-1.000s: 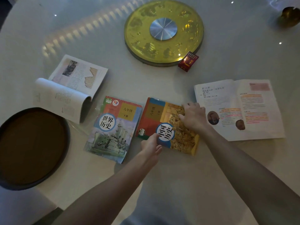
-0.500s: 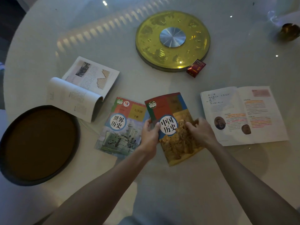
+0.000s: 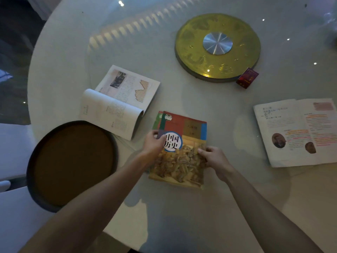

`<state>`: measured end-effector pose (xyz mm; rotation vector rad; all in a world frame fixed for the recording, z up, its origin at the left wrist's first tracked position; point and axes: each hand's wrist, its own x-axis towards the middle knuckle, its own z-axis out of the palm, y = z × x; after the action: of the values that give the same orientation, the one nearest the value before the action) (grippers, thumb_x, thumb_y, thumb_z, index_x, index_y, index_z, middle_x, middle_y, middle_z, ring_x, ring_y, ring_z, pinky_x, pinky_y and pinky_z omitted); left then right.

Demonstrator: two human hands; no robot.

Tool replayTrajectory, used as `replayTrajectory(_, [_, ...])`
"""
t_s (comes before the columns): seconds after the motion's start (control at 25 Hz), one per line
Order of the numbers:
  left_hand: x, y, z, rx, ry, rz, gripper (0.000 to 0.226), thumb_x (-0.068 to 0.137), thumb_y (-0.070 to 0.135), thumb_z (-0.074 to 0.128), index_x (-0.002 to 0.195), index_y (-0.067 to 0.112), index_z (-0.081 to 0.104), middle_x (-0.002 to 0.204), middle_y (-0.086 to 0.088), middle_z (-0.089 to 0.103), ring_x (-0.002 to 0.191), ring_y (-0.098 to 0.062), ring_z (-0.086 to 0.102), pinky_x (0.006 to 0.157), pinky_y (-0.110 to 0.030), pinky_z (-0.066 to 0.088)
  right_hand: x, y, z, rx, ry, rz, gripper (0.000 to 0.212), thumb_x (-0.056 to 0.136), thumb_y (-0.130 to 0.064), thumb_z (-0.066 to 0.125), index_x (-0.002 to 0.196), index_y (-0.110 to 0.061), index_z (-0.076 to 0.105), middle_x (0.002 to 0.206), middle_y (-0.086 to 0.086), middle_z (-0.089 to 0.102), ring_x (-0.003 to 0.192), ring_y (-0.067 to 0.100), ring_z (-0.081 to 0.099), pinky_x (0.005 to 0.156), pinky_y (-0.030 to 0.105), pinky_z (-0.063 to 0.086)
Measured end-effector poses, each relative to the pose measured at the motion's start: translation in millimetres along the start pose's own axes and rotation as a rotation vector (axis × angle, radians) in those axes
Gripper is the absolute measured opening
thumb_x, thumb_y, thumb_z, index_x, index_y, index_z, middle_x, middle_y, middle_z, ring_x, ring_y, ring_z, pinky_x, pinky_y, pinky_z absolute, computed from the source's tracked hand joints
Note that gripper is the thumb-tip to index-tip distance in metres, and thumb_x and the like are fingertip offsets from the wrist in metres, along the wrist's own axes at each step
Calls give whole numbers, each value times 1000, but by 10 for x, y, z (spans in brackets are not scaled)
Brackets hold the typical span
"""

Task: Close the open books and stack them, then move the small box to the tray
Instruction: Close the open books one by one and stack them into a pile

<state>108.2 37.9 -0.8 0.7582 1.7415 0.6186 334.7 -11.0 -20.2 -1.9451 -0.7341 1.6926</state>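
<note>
Fingers (image 3: 202,151) of both hands pinch the top closed book (image 3: 184,143), squared over another; I judge the left hand (image 3: 153,143) nearer the open book (image 3: 118,101) beyond it.

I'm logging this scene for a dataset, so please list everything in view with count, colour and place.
Closed history textbook with orange cover: 1, orange-red, centre, on top of another closed book.
Closed book underneath: 1, green edge showing, centre.
Open books: 2, white pages, one left, one right.
Small red box: 1, beside the gold disc.
Round gold turntable disc: 1, top centre.
Round dark tray: 1, brown inside, left.
White round table: 1.
Left hand, right hand: on the top book's sides.
</note>
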Motion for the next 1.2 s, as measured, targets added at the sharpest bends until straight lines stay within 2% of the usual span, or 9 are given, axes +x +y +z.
replayTrajectory(0.2, [211, -122, -262, 216, 32, 78, 24, 92, 6, 66, 115, 8, 66, 102, -5, 70, 85, -15, 67, 55, -15, 53, 68, 63, 465, -181, 196, -37, 6, 93, -24, 67, 96, -19, 65, 98, 7, 74, 88, 26, 73, 77, 53, 64])
replayTrajectory(0.24, [246, -133, -291, 294, 40, 120, 28, 91, 8, 66, 118, 10, 68, 106, -5, 71, 91, -16, 67, 59, -15, 55, 72, 60, 509, -211, 227, -38, 8, 92, -25, 68, 95, -20, 62, 97, 5, 73, 88, 26, 72, 78, 54, 63])
replayTrajectory(0.36, [338, -184, -340, 553, 86, 222, 38, 89, 18, 69, 126, 20, 69, 118, -12, 66, 110, -28, 61, 87, -37, 58, 59, 50, 602, -311, 292, -54, 15, 91, -29, 69, 97, -17, 61, 92, 1, 70, 85, 24, 71, 77, 51, 63])
replayTrajectory(0.52, [384, -208, -387, 540, 47, 227, 18, 91, 15, 67, 106, 10, 75, 103, -8, 76, 88, -18, 68, 58, -20, 52, 47, 62, 687, -395, 371, -93, 18, 94, -30, 69, 97, -13, 62, 91, 3, 70, 83, 22, 67, 71, 41, 57])
replayTrajectory(0.72, [438, -157, -450, 476, -14, 164, 24, 92, 13, 66, 113, 11, 77, 104, -6, 79, 86, -16, 69, 64, -24, 58, 69, 51, 737, -454, 435, -133, 27, 96, -26, 59, 81, -5, 64, 79, 12, 69, 74, 30, 66, 62, 39, 52])
replayTrajectory(0.84, [424, -206, -404, 410, -70, 135, 23, 90, 14, 70, 113, 10, 77, 105, -6, 79, 89, -17, 71, 69, -25, 59, 97, 82, 609, -479, 494, -123, 25, 96, -27, 57, 78, -10, 62, 85, 11, 69, 76, 28, 64, 67, 41, 55])
replayTrajectory(0.92, [362, -248, -312, 390, -72, 127, 23, 85, 21, 77, 106, 12, 79, 99, -3, 80, 85, -14, 74, 72, -31, 63, 104, 108, 521, -500, 489, -119, 19, 97, -29, 59, 84, -15, 64, 102, 12, 69, 87, 27, 65, 76, 42, 58])
replayTrajectory(1.04, [226, -295, -104, 486, -20, 168, 31, 75, 35, 85, 97, 17, 72, 90, 3, 75, 80, -14, 73, 68, -36, 64, 92, 160, 451, -546, 463, -119, 29, 98, -30, 62, 122, -14, 66, 135, 11, 59, 121, 30, 59, 99, 47, 54])
replayTrajectory(1.2, [179, -325, 75, 564, -4, 174, 36, 74, 36, 84, 97, 20, 61, 100, -3, 71, 87, -17, 69, 70, -38, 64, 71, 152, 346, -497, 478, -110, 41, 96, -28, 63, 133, -11, 59, 138, 10, 57, 125, 27, 56, 102, 43, 51])
